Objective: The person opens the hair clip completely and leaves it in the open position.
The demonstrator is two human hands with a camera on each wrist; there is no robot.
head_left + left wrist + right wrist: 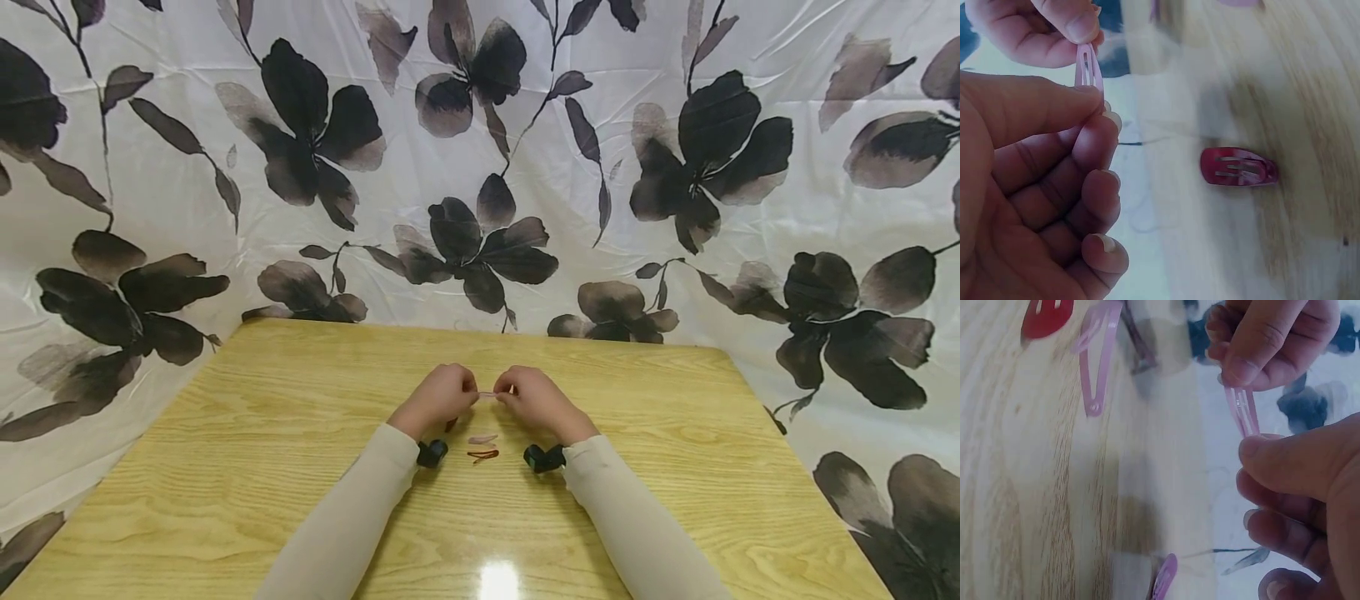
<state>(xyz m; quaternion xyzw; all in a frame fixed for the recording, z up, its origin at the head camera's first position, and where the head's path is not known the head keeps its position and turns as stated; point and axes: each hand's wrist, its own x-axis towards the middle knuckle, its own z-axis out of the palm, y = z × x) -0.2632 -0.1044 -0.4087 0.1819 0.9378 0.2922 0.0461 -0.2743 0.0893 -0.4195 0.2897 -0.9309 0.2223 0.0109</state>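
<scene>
Between my two hands is a pink snap hair clip (486, 395), its slotted middle showing in both wrist views. My left hand (442, 393) pinches one end of this clip (1089, 69) between thumb and index finger. At the opposite end, the thumb and fingers of my right hand (536, 403) pinch it too. Below the hands on the table lie a pale pink hair clip (482, 439) and a red one (483, 455). Beside my left wrist is a dark red hair clip (1238, 166). The right wrist view shows the pale pink clip (1086, 381) with its frame spread apart.
A wood-grain table (300, 375) carries everything. Behind it hangs a white cloth (585, 50) with dark flowers. Each wrist wears a small black camera, the left one (432, 453) and the right one (543, 458). A purple clip (1164, 578) shows at the right wrist view's bottom.
</scene>
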